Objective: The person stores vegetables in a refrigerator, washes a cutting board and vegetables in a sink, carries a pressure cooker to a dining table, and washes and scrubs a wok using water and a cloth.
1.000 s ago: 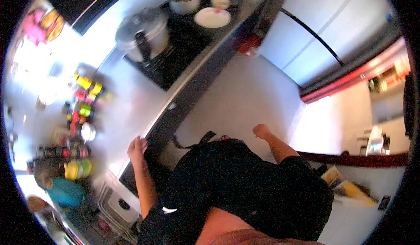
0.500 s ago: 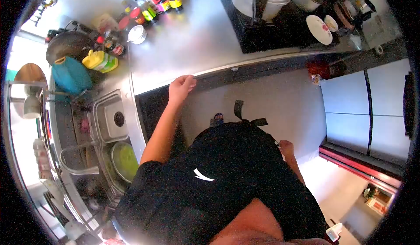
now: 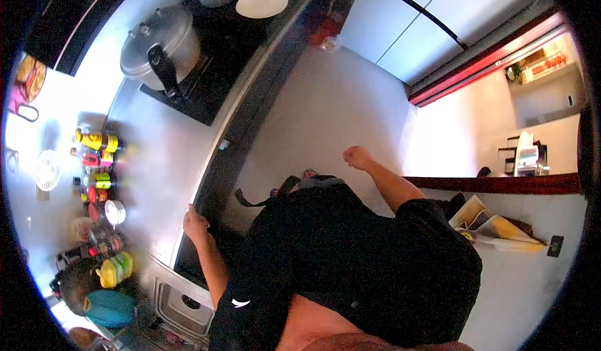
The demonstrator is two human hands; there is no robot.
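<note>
My left hand (image 3: 196,224) is at the front edge of the steel counter (image 3: 159,157), with its fingers curled in; I see nothing in it. Whether it touches the edge I cannot tell. Out over the floor, away from the counter, my right hand (image 3: 358,157) hangs with loosely closed fingers and no object showing in them. The sink (image 3: 181,310) lies below my left hand in the view. Further up the counter stands a lidded metal pressure cooker (image 3: 159,44) with a black handle, on the black cooktop (image 3: 219,69).
Bottles and jars, such as a yellow-labelled bottle (image 3: 97,140), line the wall beside a small white bowl (image 3: 115,212). A yellow jug (image 3: 115,269) and a teal oval item (image 3: 109,307) stand near the sink. A floral plate (image 3: 261,3), pale cabinet (image 3: 400,13) and red-framed doorway (image 3: 494,184) are also around.
My view has turned to the right, so the counter now runs along the left and the doorway shows. My right hand has come up and forward; my left hand remains by the counter edge.
</note>
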